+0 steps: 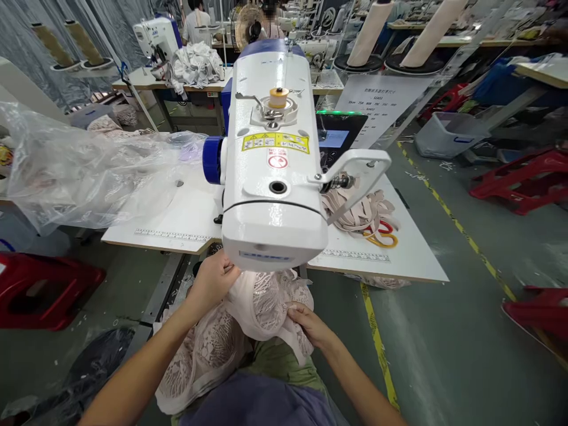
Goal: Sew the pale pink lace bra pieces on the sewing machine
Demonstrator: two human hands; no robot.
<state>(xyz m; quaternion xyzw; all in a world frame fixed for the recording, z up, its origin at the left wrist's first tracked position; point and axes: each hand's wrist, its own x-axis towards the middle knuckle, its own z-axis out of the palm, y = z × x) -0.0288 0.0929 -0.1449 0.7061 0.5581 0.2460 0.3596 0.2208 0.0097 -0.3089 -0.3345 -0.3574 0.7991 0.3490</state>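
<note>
A pale pink lace bra hangs below the head of a white sewing machine. My left hand is closed on its upper left edge, close under the machine head, which hides the needle area. Farther right, my right hand pinches the bra's lower right side between thumb and fingers. More of the same lace bra pieces lie across my lap, beneath my left forearm.
A clear plastic bag covers the table's left side. Right of the machine lie beige straps and scissors with orange and red handles. Red stools stand on the floor. Other people work at the back.
</note>
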